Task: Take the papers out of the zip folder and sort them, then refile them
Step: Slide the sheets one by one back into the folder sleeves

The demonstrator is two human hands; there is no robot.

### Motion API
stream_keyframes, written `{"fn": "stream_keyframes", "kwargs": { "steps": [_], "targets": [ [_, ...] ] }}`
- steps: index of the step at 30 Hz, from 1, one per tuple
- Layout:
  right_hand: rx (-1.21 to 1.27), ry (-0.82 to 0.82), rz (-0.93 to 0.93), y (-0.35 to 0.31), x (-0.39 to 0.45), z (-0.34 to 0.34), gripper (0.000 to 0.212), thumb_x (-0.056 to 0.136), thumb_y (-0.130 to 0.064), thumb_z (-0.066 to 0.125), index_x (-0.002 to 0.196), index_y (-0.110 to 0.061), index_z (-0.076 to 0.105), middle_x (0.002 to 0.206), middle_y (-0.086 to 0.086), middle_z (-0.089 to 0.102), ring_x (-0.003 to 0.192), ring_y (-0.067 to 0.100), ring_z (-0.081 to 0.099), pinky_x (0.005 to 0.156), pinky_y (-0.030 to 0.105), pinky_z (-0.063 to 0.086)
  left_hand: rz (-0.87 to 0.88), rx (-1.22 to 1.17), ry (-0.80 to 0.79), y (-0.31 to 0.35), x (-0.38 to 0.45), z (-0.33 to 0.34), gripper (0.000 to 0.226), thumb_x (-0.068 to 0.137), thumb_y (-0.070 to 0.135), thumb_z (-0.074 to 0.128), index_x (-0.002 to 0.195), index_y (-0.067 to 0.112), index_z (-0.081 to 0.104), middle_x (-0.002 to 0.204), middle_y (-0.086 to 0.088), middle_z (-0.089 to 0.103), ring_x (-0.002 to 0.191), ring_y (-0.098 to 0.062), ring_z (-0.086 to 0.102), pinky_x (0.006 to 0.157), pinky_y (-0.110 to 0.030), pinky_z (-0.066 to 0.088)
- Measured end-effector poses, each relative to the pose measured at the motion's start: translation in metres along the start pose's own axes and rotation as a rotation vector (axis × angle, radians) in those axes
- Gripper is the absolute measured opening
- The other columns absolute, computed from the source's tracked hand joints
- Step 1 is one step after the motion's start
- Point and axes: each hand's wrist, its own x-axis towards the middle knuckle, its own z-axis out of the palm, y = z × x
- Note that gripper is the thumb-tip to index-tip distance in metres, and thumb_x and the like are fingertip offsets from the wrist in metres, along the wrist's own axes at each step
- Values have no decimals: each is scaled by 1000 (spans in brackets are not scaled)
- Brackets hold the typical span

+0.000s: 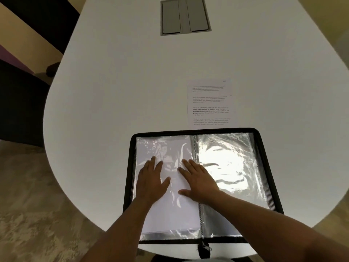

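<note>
Head view: I see the zip folder (202,186) lying open at the near edge of the white table (113,91), black border all round, clear plastic sleeves on both halves. My left hand (151,182) lies flat, fingers straight and spread, on the left sleeve, over white papers (170,210) inside it. My right hand (198,184) presses flat beside it, just left of the spine, fingers straight. Hands near each other, not touching, gripping nothing. One printed sheet (209,104) lies on the table just beyond the folder's far edge. Grey hatch (185,16) set in the table farther off.
</note>
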Motion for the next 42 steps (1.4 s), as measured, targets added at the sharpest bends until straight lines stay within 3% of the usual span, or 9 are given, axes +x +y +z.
{"fn": "stream_keyframes", "kwargs": {
  "steps": [4,8,11,14,18,31,37,40,42],
  "targets": [
    [124,136,9,7,13,-20,62,91,-55,53,139,-16,51,151,5,41,141,24,35,116,36,21,-51,-67,52,14,23,-11,62,84,44,62,136,12,48,153,-8,33,143,-24,27,116,-36,19],
    [349,284,198,29,36,-54,50,91,-43,62,127,-10,59,130,9,60,122,25,51,102,34,38,-45,-214,122,47,59,-28,54,85,31,66,132,8,52,142,-10,47,133,-25,40,110,-34,30],
    [483,395,350,59,55,-80,41,90,-33,66,122,-8,61,119,10,62,113,26,55,92,33,42,-73,-352,155,77,90,-42,47,85,25,67,126,8,53,128,-8,54,120,-24,49,97,-27,36],
    [541,462,468,93,72,-102,35,88,-22,68,118,-5,62,114,11,63,109,26,58,89,28,40,-94,-445,126,103,122,-53,49,87,23,66,131,8,51,133,-9,50,120,-22,49,92,-20,35],
    [561,528,577,132,88,-126,31,89,-19,65,117,-7,60,114,9,62,105,24,59,85,25,39,-93,-512,76,131,164,-60,53,87,24,66,134,8,47,132,-10,50,116,-22,53,94,-27,43],
    [528,380,891,218,141,-150,63,83,-35,74,132,-7,44,130,14,46,122,31,45,93,42,43,-388,-369,8,181,259,-52,79,77,47,75,134,6,39,134,-15,38,126,-32,39,97,-43,42],
    [558,326,937,224,157,-153,73,79,-32,79,132,-2,39,131,18,42,121,35,47,95,40,44,-483,-303,-52,196,277,-47,87,71,39,82,134,4,34,140,-17,30,128,-34,35,95,-42,44],
    [614,347,918,228,162,-152,63,83,-27,75,129,-2,41,128,18,50,115,32,54,89,36,46,-484,-321,-57,195,286,-44,88,69,37,84,133,4,34,137,-17,36,124,-34,42,96,-41,46],
    [632,393,876,231,164,-152,41,90,-22,65,121,-2,48,121,15,59,103,28,59,80,32,47,-458,-343,-37,191,289,-42,77,72,34,81,129,5,39,130,-15,48,117,-32,51,94,-42,50]
  ]
}}
